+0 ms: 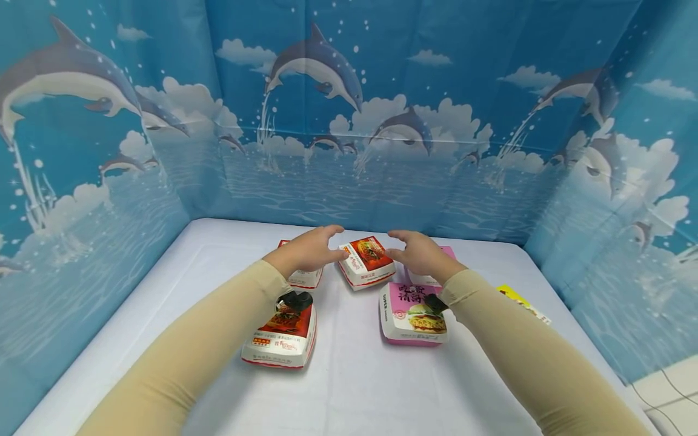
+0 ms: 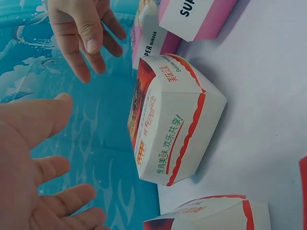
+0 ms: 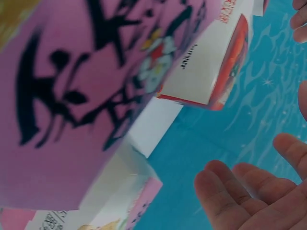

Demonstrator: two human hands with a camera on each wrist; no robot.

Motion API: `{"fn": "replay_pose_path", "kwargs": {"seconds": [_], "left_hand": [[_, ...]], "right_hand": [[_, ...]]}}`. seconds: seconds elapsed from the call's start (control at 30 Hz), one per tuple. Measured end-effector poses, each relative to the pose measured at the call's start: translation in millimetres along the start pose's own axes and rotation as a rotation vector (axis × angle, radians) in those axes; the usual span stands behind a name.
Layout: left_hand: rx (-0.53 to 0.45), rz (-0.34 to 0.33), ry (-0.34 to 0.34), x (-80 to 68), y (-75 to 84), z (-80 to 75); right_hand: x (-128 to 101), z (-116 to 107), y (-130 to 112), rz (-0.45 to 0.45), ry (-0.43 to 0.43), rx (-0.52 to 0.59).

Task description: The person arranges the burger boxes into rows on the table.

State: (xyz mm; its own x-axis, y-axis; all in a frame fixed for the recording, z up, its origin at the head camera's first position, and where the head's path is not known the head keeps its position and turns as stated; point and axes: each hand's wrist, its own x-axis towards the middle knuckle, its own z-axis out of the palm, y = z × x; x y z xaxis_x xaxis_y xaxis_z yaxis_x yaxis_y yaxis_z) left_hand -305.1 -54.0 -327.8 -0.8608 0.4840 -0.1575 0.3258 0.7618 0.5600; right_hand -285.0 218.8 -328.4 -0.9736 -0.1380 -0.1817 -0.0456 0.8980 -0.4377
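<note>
Red-and-white burger box (image 1: 365, 262) sits between the spread fingertips of left hand (image 1: 305, 251) and right hand (image 1: 422, 254); fingers open, gripping nothing, no contact visible. Left wrist view shows its side print (image 2: 168, 139). Right wrist view mostly blocked by a blurred pink box (image 3: 96, 81). Another red box (image 1: 283, 330) is partly hidden under the left sleeve. White tablecloth (image 1: 349, 387); dolphin backdrop (image 1: 382, 121) surrounds.

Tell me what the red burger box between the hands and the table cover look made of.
Red burger box: likely thin printed paperboard, slightly glossy; crisp folded edges and flat panels show. Table cover: seemingly soft white cloth or plastic sheet, matte, with faint creases.
</note>
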Motion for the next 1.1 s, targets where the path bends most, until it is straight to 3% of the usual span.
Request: {"fn": "replay_pose_path", "kwargs": {"seconds": [0.3,0.67,1.1], "left_hand": [[0.027,-0.011,-0.018,13.0,4.7,6.2],[0.092,-0.032,-0.042,35.6,12.9,16.7],[0.176,-0.075,-0.066,53.9,9.9,28.9]], "right_hand": [[4.0,7.1,9.4,0.028,-0.034,-0.013],[11.6,10.5,12.2,-0.007,-0.054,-0.085],[20.9,13.2,11.8,0.002,-0.078,-0.151]]}}
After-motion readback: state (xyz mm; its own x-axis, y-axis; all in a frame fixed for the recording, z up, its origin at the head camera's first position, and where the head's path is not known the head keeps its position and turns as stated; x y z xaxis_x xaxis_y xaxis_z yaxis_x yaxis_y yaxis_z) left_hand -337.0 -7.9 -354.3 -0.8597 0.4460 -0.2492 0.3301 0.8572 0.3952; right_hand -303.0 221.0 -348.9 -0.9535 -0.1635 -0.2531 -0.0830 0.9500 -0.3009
